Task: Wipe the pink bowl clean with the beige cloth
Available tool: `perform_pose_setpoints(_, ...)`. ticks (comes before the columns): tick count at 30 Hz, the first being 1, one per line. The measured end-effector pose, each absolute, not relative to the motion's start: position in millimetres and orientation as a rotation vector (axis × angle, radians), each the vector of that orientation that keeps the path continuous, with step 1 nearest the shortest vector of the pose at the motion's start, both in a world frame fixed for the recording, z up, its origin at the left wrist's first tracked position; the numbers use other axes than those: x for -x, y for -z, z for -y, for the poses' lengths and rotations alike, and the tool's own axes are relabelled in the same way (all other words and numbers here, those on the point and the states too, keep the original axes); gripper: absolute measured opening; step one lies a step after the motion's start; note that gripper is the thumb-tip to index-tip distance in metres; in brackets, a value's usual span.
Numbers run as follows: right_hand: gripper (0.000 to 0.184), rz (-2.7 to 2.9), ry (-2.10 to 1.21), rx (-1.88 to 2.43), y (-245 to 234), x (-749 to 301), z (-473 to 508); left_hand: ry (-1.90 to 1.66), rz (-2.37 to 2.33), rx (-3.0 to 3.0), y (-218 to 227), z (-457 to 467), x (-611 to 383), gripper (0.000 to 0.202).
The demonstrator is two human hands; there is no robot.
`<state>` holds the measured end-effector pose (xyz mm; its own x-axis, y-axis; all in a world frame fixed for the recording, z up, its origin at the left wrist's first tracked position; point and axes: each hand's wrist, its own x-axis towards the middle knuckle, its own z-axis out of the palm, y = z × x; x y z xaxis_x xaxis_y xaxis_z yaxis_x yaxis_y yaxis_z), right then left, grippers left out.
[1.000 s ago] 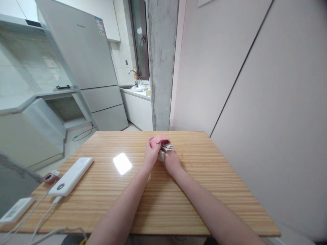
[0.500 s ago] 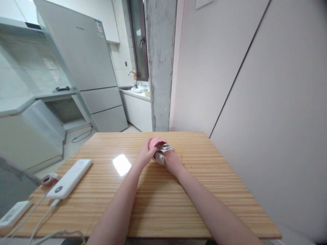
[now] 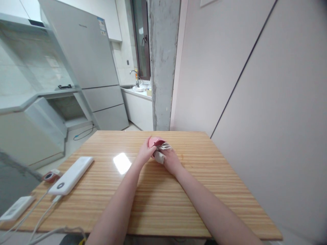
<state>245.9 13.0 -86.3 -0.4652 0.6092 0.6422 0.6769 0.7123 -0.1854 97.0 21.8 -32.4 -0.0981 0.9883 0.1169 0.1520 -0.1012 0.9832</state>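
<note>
Near the far edge of the wooden table, my left hand grips a small, shiny pink bowl by its left side, thumb over the rim. The bowl is tilted, its opening turned toward me and to the right. My right hand is closed on a crumpled, pale grey cloth, which it presses against the bowl's opening and near side. Folds of the cloth stick up above the right fingers. Those fingertips are hidden by the cloth and the bowl.
At the table's left lie a white power bank with cables, a reddish roll-like object and a white power strip. A concrete pillar and a pale wall panel stand beyond, with a fridge to the left.
The camera view has shifted slightly. Both hands stay at the bowl, which has tipped a little, and the cloth's folds have moved slightly against it.
</note>
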Motion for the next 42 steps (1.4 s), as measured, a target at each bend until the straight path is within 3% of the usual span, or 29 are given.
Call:
perform_pose_setpoints(3,0.031,2.057,0.099,1.082,85.4,-245.8,-9.9,-1.497,-1.319,-1.179,45.9,-15.2,-123.4,0.069)
perform_pose_setpoints(7,0.027,1.982,0.045,1.08,81.7,-247.2,-6.5,-1.57,-1.308,-1.047,64.3,-12.1,-146.8,0.038)
perform_pose_setpoints(11,0.025,2.142,0.082,1.072,80.9,-246.5,-8.9,-1.406,-1.422,-1.317,53.9,-20.4,-115.9,0.027)
perform_pose_setpoints(14,0.027,2.188,0.079,1.11,83.2,-245.1,-10.9,-1.278,-1.493,-1.574,44.0,-21.9,-98.0,0.037)
perform_pose_setpoints(17,0.03,2.124,0.054,1.163,84.9,-243.1,-9.9,-1.399,-1.474,-1.55,48.7,-16.7,-109.9,0.068)
perform_pose_setpoints(19,0.032,2.068,0.049,1.156,84.4,-241.8,-8.3,-1.505,-1.434,-1.448,56.2,-13.0,-124.3,0.078)
perform_pose_setpoints(25,0.027,2.189,0.107,1.067,80.9,-244.9,-9.7,-1.455,-1.339,-1.536,47.9,-18.3,-107.4,0.048)
perform_pose_setpoints(29,0.03,2.291,0.19,1.03,82.3,-245.6,-10.9,-1.266,-1.247,-1.787,31.2,-20.0,-83.6,0.055)
perform_pose_setpoints(33,0.029,2.11,0.115,1.122,81.4,-242.6,-7.2,-1.505,-1.274,-1.533,42.6,-13.0,-110.7,0.068)
perform_pose_setpoints(37,0.026,2.032,0.031,1.129,75.2,-244.7,-4.6,-1.591,-1.304,-1.36,58.2,-12.7,-132.3,0.055)
perform_pose_setpoints(42,0.024,2.263,0.123,1.116,72.4,-245.1,-5.5,-1.378,-1.304,-1.572,43.3,-21.5,-97.9,0.049)
